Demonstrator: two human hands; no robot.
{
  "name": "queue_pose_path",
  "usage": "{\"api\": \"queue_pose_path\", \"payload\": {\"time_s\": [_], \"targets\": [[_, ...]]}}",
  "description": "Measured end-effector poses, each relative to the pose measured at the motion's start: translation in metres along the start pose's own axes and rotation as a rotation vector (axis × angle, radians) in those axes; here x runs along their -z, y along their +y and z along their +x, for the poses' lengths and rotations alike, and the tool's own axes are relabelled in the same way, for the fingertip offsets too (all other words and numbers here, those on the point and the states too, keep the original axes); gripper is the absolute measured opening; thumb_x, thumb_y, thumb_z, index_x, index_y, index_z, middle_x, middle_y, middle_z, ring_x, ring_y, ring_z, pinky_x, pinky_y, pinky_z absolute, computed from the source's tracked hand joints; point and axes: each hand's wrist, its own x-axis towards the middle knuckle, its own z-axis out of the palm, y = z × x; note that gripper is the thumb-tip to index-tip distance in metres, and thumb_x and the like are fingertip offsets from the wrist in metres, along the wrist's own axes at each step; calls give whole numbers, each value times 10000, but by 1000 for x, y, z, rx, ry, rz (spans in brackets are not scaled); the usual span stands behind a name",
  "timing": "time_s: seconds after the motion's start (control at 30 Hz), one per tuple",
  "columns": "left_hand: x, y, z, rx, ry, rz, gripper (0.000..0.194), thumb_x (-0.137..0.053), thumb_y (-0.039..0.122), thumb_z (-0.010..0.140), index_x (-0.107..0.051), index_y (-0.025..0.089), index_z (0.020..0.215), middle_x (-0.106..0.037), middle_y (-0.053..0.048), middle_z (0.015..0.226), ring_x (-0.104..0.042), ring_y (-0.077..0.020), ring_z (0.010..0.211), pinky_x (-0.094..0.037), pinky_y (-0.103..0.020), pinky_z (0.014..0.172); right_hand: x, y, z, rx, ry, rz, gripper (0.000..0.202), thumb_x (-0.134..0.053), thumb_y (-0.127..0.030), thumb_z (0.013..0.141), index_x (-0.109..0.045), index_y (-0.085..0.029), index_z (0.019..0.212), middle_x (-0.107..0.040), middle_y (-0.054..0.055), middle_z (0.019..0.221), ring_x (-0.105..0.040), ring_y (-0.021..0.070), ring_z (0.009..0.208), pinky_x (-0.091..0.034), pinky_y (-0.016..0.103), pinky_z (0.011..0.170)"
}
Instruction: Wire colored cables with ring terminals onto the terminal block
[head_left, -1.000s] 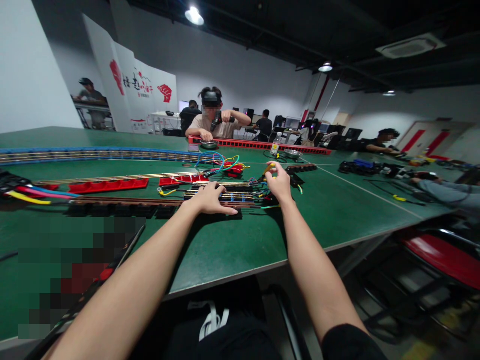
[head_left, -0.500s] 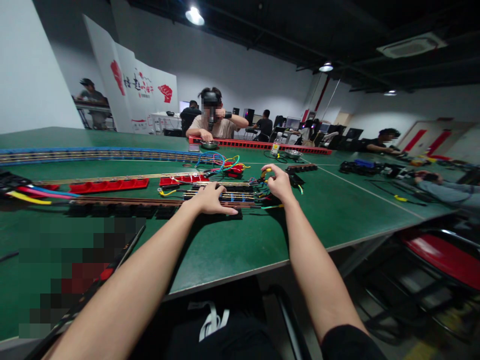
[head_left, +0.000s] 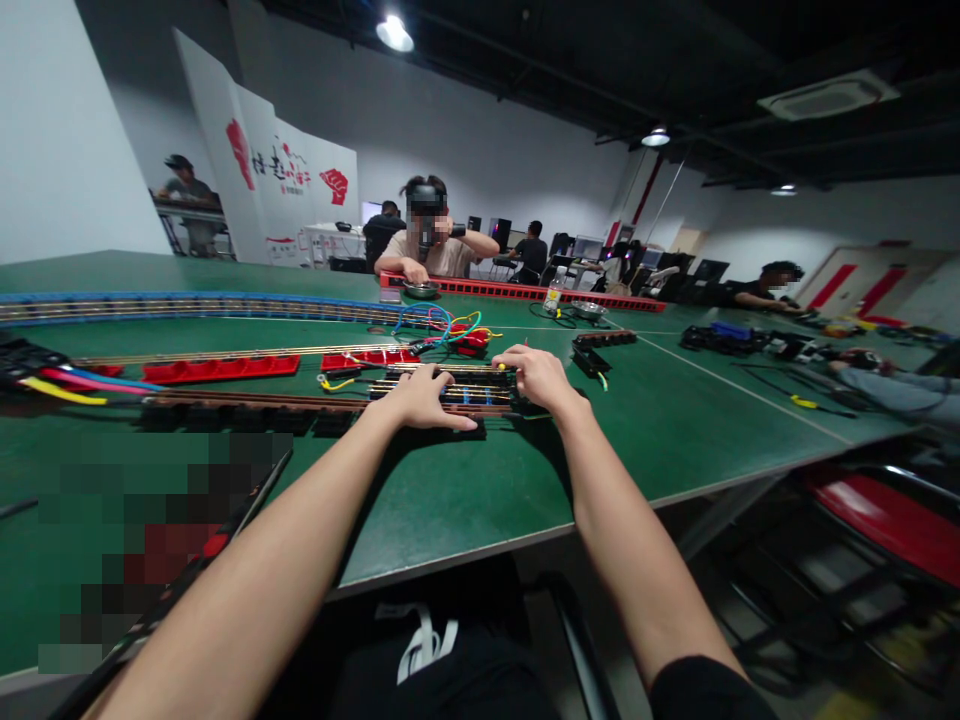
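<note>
The left hand [head_left: 420, 398] is pressing flat, fingers spread, on the strip [head_left: 442, 392], whose long axis is running nine-to-three; the right hand [head_left: 538, 378] is pinching wires [head_left: 501, 366] at its three-o'clock end.

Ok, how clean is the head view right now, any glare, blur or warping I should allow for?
Head view: wide-angle warp bends the green table edge and stretches both forearms; ceiling lamp blows out white; mosaic blocks mask the lower-left table; left hand and right hand on the terminal strips stay fairly sharp.

Both arms outstretched, left hand [head_left: 420, 398] flat, right hand [head_left: 538, 378] palm-down, fingers curled.
</note>
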Motion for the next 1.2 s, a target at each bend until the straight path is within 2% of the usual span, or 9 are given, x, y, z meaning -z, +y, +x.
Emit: {"api": "queue_pose_path", "payload": {"time_s": [0.13,0.33,0.53,0.67,0.77,0.83,1.0,1.13,1.2], "targets": [[-1,-1,1,-8,9,-2,1111,-423,976,537,-519,202,1328,-393,-197,1429,-413,-421,1286,-345,-551,1058,2,-6,1,30,-69,-26,547,-469,-25,749,-714,-364,1102,-689,-35,1148,-650,196,926,-446,264,715],[-2,-1,1,-15,15,3,1096,-429,977,536,-528,209,1312,-403,-186,1416,-423,-410,1275,-354,-537,1055,6,-10,-1,49,-118,-54,528,-469,-57,787,-693,-361,1156,-670,-19,1154,-644,191,934,-445,260,723],[-4,-2,2,-7,14,7,1078,-433,972,541,-525,217,1304,-394,-186,1421,-409,-411,1285,-336,-559,1059,1,-18,-6,-16,-65,-33,430,-474,-151,854,-644,-329,1206,-599,19,1226,-629,197,973,-473,276,727],[-3,-2,1,-22,19,8,1075,-425,970,549,-534,203,1294,-404,-190,1416,-398,-408,1296,-333,-557,1063,-3,-21,-8,-63,-16,-1,327,-524,-333,893,-596,-311,1211,-544,47,1215,-625,209,939,-480,291,697],[-2,-1,1,-19,18,7,1077,-430,966,552,-528,201,1304,-405,-192,1420,-401,-410,1297,-335,-563,1060,-5,-21,-7,-165,49,36,379,-515,-472,896,-541,-260,1209,-507,81,1173,-625,209,841,-486,325,687],[-2,-1,1,-15,12,5,1081,-436,962,554,-518,203,1320,-395,-191,1434,-394,-410,1305,-338,-558,1060,-7,-20,-5,-233,100,78,403,-495,-506,899,-516,-240,1201,-492,92,1147,-617,198,788,-486,338,690],[-1,-1,2,2,-6,11,1107,-439,956,552,-492,204,1362,-364,-183,1473,-371,-419,1326,-330,-544,1072,-12,-15,-2,-298,235,196,330,-450,-462,918,-530,-244,1152,-551,88,1052,-614,211,802,-476,343,728],[-2,-1,2,-2,-10,19,1122,-421,965,554,-489,195,1368,-354,-197,1478,-357,-417,1341,-325,-551,1076,-14,-8,1,-323,275,322,299,-413,-389,922,-523,-252,1164,-639,40,832,-627,230,751,-463,345,735],[-2,-1,2,-1,-8,24,1122,-417,969,551,-491,200,1365,-356,-198,1475,-365,-413,1337,-325,-554,1075,-15,-4,1,-351,291,365,289,-405,-358,916,-529,-267,1160,-653,23,783,-639,231,725,-460,342,736]]}}
